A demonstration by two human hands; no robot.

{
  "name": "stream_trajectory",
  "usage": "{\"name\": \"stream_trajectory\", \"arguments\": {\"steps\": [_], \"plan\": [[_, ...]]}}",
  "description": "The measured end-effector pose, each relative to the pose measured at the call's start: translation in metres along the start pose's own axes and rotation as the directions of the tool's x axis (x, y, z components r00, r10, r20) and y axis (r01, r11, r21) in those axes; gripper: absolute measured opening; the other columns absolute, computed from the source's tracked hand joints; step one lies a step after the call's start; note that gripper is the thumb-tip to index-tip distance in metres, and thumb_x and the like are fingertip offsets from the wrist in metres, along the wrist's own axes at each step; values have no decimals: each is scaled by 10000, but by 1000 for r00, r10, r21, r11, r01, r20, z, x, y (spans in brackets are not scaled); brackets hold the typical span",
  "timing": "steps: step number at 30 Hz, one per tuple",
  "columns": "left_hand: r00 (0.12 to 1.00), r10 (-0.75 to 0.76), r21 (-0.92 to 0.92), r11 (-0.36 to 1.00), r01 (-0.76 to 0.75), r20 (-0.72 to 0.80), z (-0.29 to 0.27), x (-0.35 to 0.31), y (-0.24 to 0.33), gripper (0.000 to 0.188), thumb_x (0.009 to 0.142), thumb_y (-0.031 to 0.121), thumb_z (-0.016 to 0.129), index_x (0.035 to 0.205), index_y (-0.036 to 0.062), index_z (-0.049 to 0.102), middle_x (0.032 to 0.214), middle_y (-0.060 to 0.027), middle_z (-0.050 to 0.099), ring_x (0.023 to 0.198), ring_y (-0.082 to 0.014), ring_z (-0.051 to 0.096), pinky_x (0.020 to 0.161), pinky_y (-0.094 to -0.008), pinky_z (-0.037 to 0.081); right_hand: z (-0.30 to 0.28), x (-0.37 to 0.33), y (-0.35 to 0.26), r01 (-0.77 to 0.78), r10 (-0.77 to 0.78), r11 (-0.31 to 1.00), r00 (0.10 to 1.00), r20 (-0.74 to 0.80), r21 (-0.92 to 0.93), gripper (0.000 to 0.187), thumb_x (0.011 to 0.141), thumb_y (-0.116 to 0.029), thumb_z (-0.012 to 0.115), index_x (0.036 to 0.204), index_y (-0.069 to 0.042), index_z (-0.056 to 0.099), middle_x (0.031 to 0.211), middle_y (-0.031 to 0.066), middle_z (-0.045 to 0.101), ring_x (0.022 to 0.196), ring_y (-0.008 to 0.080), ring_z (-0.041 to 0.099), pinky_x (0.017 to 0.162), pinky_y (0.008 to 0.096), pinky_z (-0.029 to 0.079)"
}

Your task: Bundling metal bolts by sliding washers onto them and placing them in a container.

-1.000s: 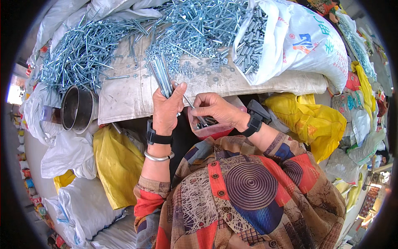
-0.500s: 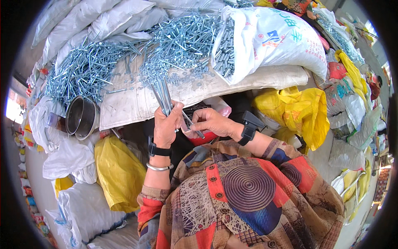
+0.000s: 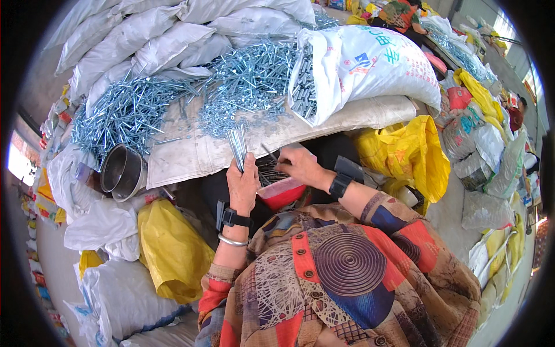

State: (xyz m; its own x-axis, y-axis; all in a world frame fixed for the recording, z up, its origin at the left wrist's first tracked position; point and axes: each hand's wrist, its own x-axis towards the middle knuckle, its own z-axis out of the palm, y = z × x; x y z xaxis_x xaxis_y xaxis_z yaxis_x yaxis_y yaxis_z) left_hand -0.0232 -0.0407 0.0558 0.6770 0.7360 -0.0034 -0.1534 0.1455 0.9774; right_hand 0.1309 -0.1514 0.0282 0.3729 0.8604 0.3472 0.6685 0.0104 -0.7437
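Observation:
My left hand [image 3: 244, 186] is closed around a bundle of long silvery bolts [image 3: 237, 144], which stand up out of the fist. To its right, my right hand [image 3: 305, 166] pinches a single darker bolt [image 3: 269, 152] that points up and to the left. The two hands are apart. Below the right hand sits a red container [image 3: 284, 195] with a pale pink rim, and many dark bolts [image 3: 267, 174] lie in it, partly hidden by my hands.
A pale cloth-covered work surface [image 3: 191, 147] bears heaps of loose bolts [image 3: 121, 115], with small nuts and washers [image 3: 222, 118]. A white sack [image 3: 376, 69] spills metal sleeves. Nearby are a dark pot [image 3: 123, 172], yellow sacks [image 3: 173, 248] and stacked white sacks [image 3: 167, 46]. Another person [image 3: 399, 14] sits far off.
My right hand has moved up and away from the left one, with a bolt pointing from its fingers. The left hand has turned its bundle more upright and shifted slightly right.

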Motion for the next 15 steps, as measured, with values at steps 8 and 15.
{"name": "stream_trajectory", "arguments": {"steps": [8,15], "plan": [[981,-69,-44,996,78,180,0,-7,-8,223,973,226,602,844,61,525,588,13,477,432,-72,406,392,-236,311,-19,26,-15,-102,95,881,995,39,462,550,859,-225,738,1291,27,508,1116,188,610,968,269,641,842,329,516],[736,-343,-89,874,478,583,11,-27,-26,167,905,143,693,855,70,552,574,15,475,444,-79,404,406,-249,295,-13,11,-61,-389,282,112,895,346,914,444,940,-208,639,1278,34,483,862,87,587,764,193,596,744,374,520]]}}
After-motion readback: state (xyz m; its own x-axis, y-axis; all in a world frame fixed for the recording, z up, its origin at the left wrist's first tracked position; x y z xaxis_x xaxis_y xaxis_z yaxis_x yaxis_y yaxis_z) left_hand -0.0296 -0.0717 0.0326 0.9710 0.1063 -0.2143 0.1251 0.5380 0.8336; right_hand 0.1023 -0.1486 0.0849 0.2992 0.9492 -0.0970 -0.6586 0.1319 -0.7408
